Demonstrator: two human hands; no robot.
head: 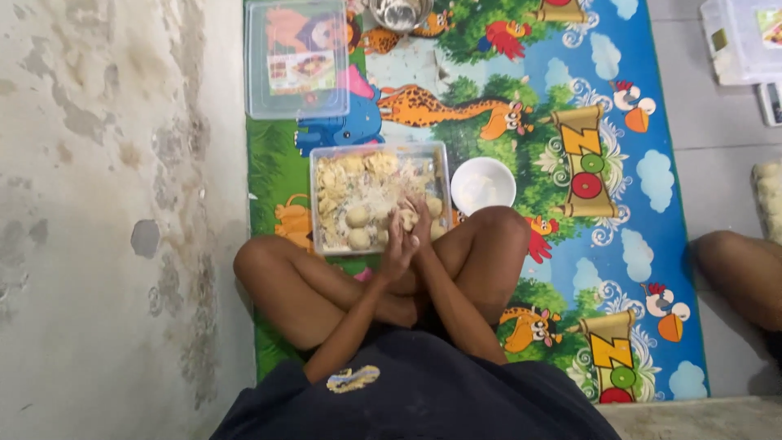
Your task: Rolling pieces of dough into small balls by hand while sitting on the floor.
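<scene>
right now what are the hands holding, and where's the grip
Both hands, left hand and right hand, press together around a small pale dough lump over the clear plastic tub. The grip is palms on its sides; most of it is hidden.

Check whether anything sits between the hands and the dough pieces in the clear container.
Nothing visible does. Both hands, the left hand and right hand, are pressed around a dough ball above the open clear container, whose lid lies apart farther up the mat.

Even, soft indoor light, no hard shadows; slight overall softness, mild glare on clear lid [297, 59] at 11 o'clock.
</scene>
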